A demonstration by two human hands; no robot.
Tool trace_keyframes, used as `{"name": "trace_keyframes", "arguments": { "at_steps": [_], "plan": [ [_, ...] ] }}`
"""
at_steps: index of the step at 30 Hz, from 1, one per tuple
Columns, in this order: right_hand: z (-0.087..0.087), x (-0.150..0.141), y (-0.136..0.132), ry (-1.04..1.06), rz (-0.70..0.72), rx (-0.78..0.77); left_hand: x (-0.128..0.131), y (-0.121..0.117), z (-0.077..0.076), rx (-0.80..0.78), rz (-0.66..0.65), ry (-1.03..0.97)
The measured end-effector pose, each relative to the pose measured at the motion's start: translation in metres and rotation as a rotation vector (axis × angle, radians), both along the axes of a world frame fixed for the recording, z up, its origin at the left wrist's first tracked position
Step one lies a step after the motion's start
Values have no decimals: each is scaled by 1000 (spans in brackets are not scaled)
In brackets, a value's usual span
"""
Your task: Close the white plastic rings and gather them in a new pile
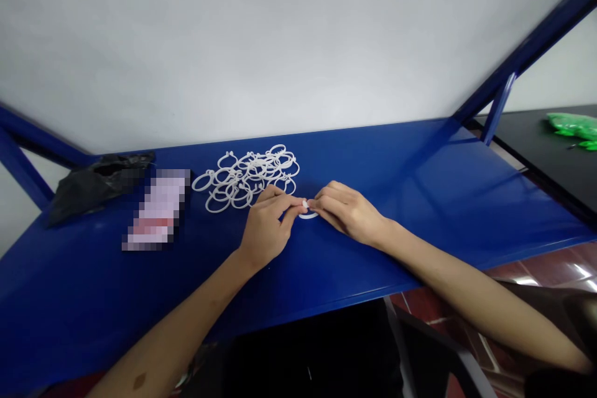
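Observation:
Between my hands is a white plastic ring (308,216), which looks like a shower curtain ring. My left hand (270,224) pinches it on the left with thumb and forefinger. On the other side my right hand (347,210) grips it with closed fingertips. The two sets of fingertips nearly meet at the ring's small white end piece, and they cover much of the ring; its lower curve shows beneath them. Just beyond my left hand lies a loose pile of similar white rings (229,175), several overlapping, some with small knobs at their ends.
The blue tabletop (401,161) runs up to a pale wall (298,43). A blurred-out pinkish item (161,205) and a crumpled black plastic bag (93,183) lie at the left. Blue metal braces (499,106) rise at both sides. A green bag (573,127) sits on a black table at right.

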State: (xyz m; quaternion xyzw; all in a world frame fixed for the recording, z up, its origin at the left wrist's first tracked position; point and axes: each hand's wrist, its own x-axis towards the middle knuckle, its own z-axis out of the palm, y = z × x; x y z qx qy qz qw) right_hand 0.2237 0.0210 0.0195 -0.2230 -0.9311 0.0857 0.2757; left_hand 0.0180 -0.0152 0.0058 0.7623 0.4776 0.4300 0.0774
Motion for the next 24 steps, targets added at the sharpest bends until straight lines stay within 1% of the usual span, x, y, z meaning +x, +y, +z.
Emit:
{"name": "trace_keyframes", "arguments": {
  "at_steps": [2, 4, 6, 9, 11, 13, 15, 17, 20, 22, 24],
  "plan": [
    [2, 1, 6, 2, -107, 24, -6, 8, -3, 20, -2, 122],
    [4, 6, 16, 20, -286, 46, -14, 16, -6, 51, 44, 259],
    [2, 19, 29, 35, -480, 68, -21, 22, -7, 66, 102, 388],
    [-6, 46, 50, -19, -695, 73, -28, 25, -8, 90, 150, 500],
    [-13, 61, 60, -65, -784, 71, -30, 26, -8, 116, 158, 522],
    [-17, 69, 66, -85, -834, 84, -30, 26, -10, 124, 152, 529],
    [-19, 68, 66, -69, -848, 95, -30, 27, -13, 123, 141, 542],
    [-18, 60, 61, -27, -800, 83, -31, 28, -16, 130, 143, 567],
    [-17, 41, 50, 38, -613, 5, -31, 29, -16, 154, 158, 595],
    [-16, 27, 41, 69, -486, -94, -28, 26, -11, 180, 164, 589],
    [-15, 15, 31, 107, -396, -227, -21, 22, -4, 221, 161, 556]
  ]
}}
